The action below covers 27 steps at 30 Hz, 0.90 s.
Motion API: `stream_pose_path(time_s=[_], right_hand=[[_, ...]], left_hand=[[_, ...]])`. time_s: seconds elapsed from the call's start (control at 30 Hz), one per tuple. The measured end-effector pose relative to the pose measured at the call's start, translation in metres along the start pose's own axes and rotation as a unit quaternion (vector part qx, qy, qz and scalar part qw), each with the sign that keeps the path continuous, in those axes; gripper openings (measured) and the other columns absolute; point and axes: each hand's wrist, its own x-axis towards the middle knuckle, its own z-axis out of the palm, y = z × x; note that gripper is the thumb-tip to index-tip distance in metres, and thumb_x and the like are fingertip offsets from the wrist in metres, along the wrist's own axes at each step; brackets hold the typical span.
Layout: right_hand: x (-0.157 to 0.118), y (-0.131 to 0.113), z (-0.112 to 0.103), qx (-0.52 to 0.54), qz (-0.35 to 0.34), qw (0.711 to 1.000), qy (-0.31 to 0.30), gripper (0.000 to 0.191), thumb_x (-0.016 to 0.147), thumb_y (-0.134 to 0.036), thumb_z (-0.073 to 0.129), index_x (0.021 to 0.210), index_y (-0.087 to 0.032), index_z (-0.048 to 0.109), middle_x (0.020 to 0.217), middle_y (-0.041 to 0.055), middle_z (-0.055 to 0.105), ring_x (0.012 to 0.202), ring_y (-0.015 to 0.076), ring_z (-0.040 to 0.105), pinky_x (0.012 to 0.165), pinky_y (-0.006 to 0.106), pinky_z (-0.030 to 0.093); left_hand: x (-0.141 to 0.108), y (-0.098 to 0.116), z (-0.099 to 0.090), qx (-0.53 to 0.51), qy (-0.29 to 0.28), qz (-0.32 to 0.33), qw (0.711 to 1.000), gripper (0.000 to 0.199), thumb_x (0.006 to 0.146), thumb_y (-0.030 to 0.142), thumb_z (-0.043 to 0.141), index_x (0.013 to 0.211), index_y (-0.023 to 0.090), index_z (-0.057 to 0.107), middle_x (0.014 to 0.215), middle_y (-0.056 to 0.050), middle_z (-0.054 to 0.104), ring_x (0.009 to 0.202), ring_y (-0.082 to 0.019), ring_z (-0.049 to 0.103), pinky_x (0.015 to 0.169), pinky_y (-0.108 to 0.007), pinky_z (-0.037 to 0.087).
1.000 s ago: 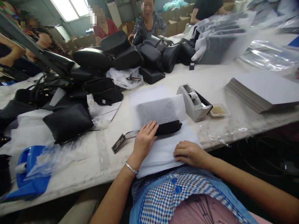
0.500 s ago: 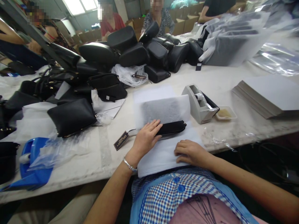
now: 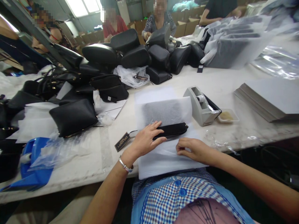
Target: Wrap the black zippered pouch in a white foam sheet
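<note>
A black bag [image 3: 173,130] lies partly under white tissue paper [image 3: 168,101]; its dark shape shows through the sheet, and one black edge with gold-coloured metal at the corner is bare. My left hand [image 3: 146,138] rests flat on the bag's left part, fingers spread. From under it runs a cord to a black tag [image 3: 122,142] lettered DELUXITY. Nearer my body, my right hand [image 3: 193,150] has its fingers curled, thumb and forefinger together on the lower part of the tissue paper, where creases run from the fingertips.
A grey tape dispenser [image 3: 202,105] and a small clear dish [image 3: 228,116] stand to the right, beside a stack of grey-white boards [image 3: 268,99]. Black bags [image 3: 135,56] pile up behind. At left are another black bag [image 3: 74,118] and a blue tape dispenser [image 3: 35,161]. Several people work across the table.
My left hand's fingers have spread and its thumb has moved right. My right hand's fingers have drawn together, and the lower tissue paper is more creased. The view has shifted slightly.
</note>
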Motion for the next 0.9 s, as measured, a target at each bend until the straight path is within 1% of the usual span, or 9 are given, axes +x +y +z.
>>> stream_pose_path(time_s=[0.13,0.27,0.33,0.43,0.5,0.6,0.67,0.8,0.9], right_hand=[[0.012,-0.009,-0.030,0.019,0.011,0.999,0.029,0.018,0.093,-0.034,0.057,0.083,-0.021,0.064,0.081,0.0008,0.065,0.077,0.0161,0.059,0.073,0.027,0.044],[0.020,-0.018,-0.055,-0.003,0.024,0.997,0.075,0.023,0.094,-0.038,0.055,0.084,-0.021,0.066,0.083,0.0015,0.068,0.077,0.0171,0.061,0.071,0.029,0.046],[0.020,-0.024,-0.060,-0.042,0.026,0.993,0.111,0.026,0.095,-0.043,0.053,0.093,-0.022,0.068,0.091,0.0033,0.070,0.082,0.0189,0.064,0.073,0.030,0.048],[0.021,-0.032,-0.057,-0.143,0.003,0.978,0.153,0.040,0.090,-0.052,0.060,0.115,-0.022,0.064,0.108,0.0085,0.070,0.095,0.0252,0.065,0.081,0.036,0.050],[0.026,-0.033,-0.053,-0.211,-0.015,0.965,0.153,0.040,0.086,-0.047,0.066,0.115,-0.019,0.062,0.107,0.0105,0.070,0.096,0.0282,0.064,0.083,0.040,0.049],[0.039,-0.027,-0.053,-0.263,-0.039,0.953,0.147,0.012,0.089,-0.027,0.063,0.098,-0.020,0.064,0.095,0.0095,0.071,0.090,0.0268,0.064,0.086,0.040,0.048],[0.049,-0.017,-0.056,-0.262,-0.047,0.950,0.166,0.003,0.089,-0.021,0.059,0.090,-0.021,0.063,0.095,0.0093,0.070,0.090,0.0253,0.063,0.088,0.039,0.047],[0.064,0.003,-0.062,-0.232,-0.038,0.953,0.191,0.010,0.085,-0.016,0.059,0.092,-0.022,0.062,0.102,0.0076,0.070,0.097,0.0237,0.063,0.089,0.037,0.048],[0.071,0.014,-0.063,-0.215,-0.022,0.958,0.186,0.015,0.082,-0.011,0.057,0.091,-0.023,0.061,0.103,0.0059,0.070,0.099,0.0224,0.063,0.087,0.035,0.049]], left_hand=[[0.003,-0.001,-0.019,-0.023,-0.064,0.012,0.998,0.039,0.084,0.057,0.065,0.099,0.021,0.073,0.156,-0.010,0.036,0.142,-0.028,0.037,0.116,-0.042,0.035],[0.009,-0.006,-0.024,-0.016,-0.069,0.000,0.997,0.015,0.081,0.034,0.074,0.088,0.021,0.070,0.152,-0.008,0.043,0.137,-0.026,0.045,0.110,-0.038,0.043],[0.012,-0.008,-0.024,-0.017,-0.056,-0.019,0.998,0.004,0.084,0.026,0.069,0.086,0.022,0.070,0.147,-0.006,0.051,0.131,-0.024,0.052,0.107,-0.036,0.047],[0.017,-0.008,-0.025,-0.024,-0.051,-0.030,0.998,0.006,0.083,0.027,0.070,0.086,0.022,0.069,0.142,-0.006,0.055,0.126,-0.025,0.057,0.104,-0.037,0.048],[0.019,-0.008,-0.027,-0.033,-0.051,-0.037,0.997,0.006,0.082,0.026,0.071,0.086,0.022,0.069,0.140,-0.006,0.057,0.123,-0.025,0.060,0.103,-0.036,0.049],[0.023,-0.009,-0.032,-0.050,-0.046,-0.045,0.997,0.008,0.081,0.023,0.072,0.088,0.023,0.069,0.135,-0.005,0.062,0.116,-0.024,0.065,0.100,-0.033,0.050],[0.026,-0.010,-0.035,-0.052,-0.041,-0.054,0.996,0.012,0.081,0.023,0.070,0.093,0.023,0.070,0.131,-0.004,0.065,0.111,-0.023,0.067,0.097,-0.032,0.051],[0.034,-0.016,-0.039,-0.058,-0.024,-0.074,0.995,0.029,0.083,0.021,0.067,0.112,0.025,0.068,0.118,-0.003,0.072,0.103,-0.022,0.069,0.091,-0.029,0.051],[0.039,-0.024,-0.040,-0.044,-0.021,-0.094,0.994,0.022,0.083,0.024,0.068,0.105,0.026,0.068,0.106,0.000,0.075,0.095,-0.020,0.070,0.083,-0.026,0.051]])
